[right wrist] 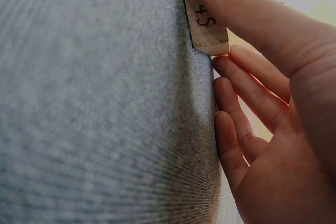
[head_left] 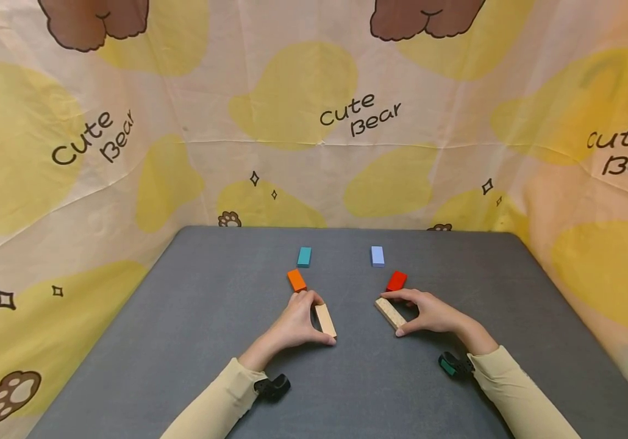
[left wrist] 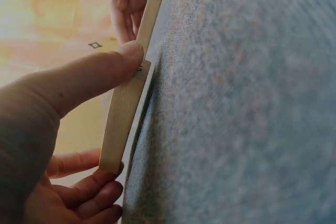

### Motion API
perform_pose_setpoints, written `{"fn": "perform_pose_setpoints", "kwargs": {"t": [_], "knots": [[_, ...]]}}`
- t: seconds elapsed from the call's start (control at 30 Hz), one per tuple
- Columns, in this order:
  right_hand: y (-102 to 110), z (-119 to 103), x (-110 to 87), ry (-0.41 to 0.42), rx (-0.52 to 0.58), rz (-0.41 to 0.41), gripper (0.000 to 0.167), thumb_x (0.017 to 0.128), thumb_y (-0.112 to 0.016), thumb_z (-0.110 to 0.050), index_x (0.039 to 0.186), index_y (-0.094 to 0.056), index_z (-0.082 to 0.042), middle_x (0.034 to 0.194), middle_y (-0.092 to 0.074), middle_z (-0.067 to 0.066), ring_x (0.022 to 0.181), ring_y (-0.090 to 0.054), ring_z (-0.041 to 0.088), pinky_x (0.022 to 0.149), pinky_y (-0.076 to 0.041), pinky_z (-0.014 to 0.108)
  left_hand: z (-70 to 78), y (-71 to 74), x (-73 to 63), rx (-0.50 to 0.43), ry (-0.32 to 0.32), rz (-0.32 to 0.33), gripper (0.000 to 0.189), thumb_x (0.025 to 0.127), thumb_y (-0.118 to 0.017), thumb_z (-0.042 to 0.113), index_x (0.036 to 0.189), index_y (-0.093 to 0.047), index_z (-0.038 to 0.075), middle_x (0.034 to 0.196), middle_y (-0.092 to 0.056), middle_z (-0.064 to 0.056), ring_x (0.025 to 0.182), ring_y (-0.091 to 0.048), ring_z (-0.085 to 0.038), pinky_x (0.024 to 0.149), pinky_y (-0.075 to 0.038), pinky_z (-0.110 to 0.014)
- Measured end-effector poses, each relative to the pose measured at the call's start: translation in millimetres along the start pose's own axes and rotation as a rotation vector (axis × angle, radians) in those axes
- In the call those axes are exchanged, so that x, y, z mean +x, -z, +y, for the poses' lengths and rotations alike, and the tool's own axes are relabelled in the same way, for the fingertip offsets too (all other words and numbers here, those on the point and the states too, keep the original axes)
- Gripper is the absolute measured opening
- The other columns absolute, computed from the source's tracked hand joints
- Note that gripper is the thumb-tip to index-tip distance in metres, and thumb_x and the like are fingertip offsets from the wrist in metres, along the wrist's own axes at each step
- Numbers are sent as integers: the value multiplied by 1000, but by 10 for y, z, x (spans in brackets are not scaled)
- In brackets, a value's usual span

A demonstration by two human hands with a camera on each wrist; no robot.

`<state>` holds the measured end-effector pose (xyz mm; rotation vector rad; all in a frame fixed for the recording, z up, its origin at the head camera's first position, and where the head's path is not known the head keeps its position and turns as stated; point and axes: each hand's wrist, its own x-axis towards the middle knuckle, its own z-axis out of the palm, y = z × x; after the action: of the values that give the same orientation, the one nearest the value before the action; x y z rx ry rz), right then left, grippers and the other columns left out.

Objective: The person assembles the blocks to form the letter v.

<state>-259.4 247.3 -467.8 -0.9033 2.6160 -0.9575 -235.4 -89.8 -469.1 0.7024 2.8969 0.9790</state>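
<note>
My left hand [head_left: 297,320] pinches a plain wooden block [head_left: 325,321] by its two ends, thumb at the near end and fingers at the far one. To the right, another pale wooden block [head_left: 390,313] is held the same way by my right hand [head_left: 429,312]. Both blocks are low at the grey tabletop, slanting, with a gap between them. The right wrist view shows a handwritten "45" on the end of the right block [right wrist: 207,24], partly covered by the thumb. An orange block [head_left: 296,280] lies just beyond my left fingers, a red block [head_left: 396,281] just beyond my right.
Farther back on the grey table [head_left: 347,390] lie a teal block [head_left: 304,256] on the left and a light blue block [head_left: 377,256] on the right. A printed cloth [head_left: 292,110] hangs behind the table and along both sides.
</note>
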Motion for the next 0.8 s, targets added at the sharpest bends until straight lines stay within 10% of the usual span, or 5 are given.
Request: {"fn": "perform_pose_setpoints", "kwargs": {"t": [0.8], "knots": [[0, 10, 18, 13, -6, -1, 77, 72, -79, -46, 139, -48, -23, 138, -51, 2, 120, -48, 22, 99, -42, 43, 52, -14, -14, 50, -23, 5, 74, 54, -87, 53, 104, -53, 10, 97, -51, -2, 93, -41, -18, 80, -41, -30]]}}
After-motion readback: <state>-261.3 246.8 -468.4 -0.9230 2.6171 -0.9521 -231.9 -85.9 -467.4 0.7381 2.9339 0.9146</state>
